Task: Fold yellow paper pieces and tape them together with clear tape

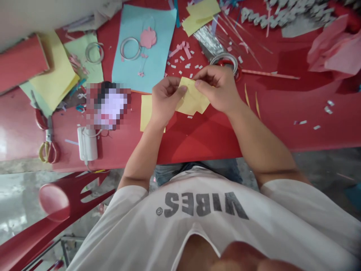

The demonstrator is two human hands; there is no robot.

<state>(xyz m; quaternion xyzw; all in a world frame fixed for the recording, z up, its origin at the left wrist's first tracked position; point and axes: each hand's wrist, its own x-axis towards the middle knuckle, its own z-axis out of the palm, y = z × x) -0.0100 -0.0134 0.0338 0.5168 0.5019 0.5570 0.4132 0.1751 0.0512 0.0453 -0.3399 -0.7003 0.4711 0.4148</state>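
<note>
A creased piece of yellow paper [193,98] is held above the red table by both hands. My left hand [166,98] pinches its upper left edge, thumb on top. My right hand [221,88] grips the upper right edge between thumb and fingers. Another flat yellow sheet [146,113] lies on the table, partly under my left forearm. Just beyond my right hand sits a roll of tape [225,58], with red-handled scissors partly hidden by it. Small paper scraps are scattered beyond the hands.
A blue sheet [143,71] bears a tape roll [130,48] and a pink paper flower [148,37]. Scissors [48,143], a white power bank [88,143] and a blurred-out device [111,107] lie left. Pink paper [335,52] is at far right. A red chair [76,195] stands below the table edge.
</note>
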